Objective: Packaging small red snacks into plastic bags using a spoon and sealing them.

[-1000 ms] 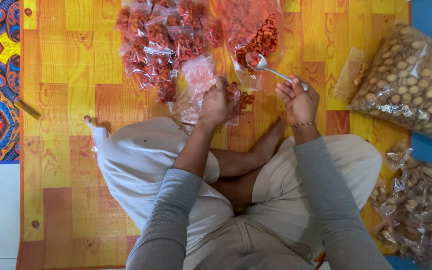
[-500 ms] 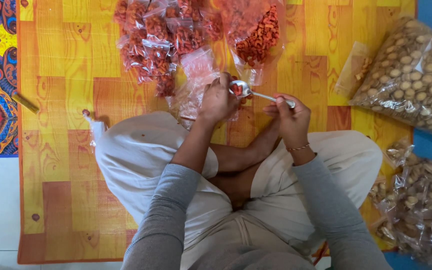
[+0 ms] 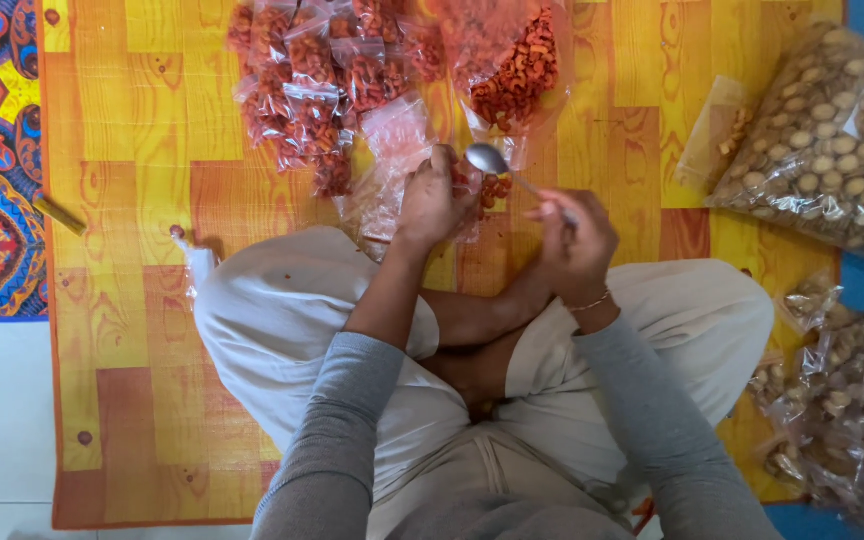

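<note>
Small clear bag (image 3: 392, 170) of red-orange snack pieces is pinched at its mouth by the left hand (image 3: 430, 200), directly ahead of the crossed legs. Right hand (image 3: 574, 235) is closed around the handle of a metal spoon (image 3: 492, 162), bowl at the bag's opening and apparently empty. Beyond the left hand lies a pile of filled small bags (image 3: 302, 90); beyond the spoon, the large supply bag (image 3: 512, 70) holds more pieces. Judgement: packing well advanced, not complete; current bag partly filled.
</note>
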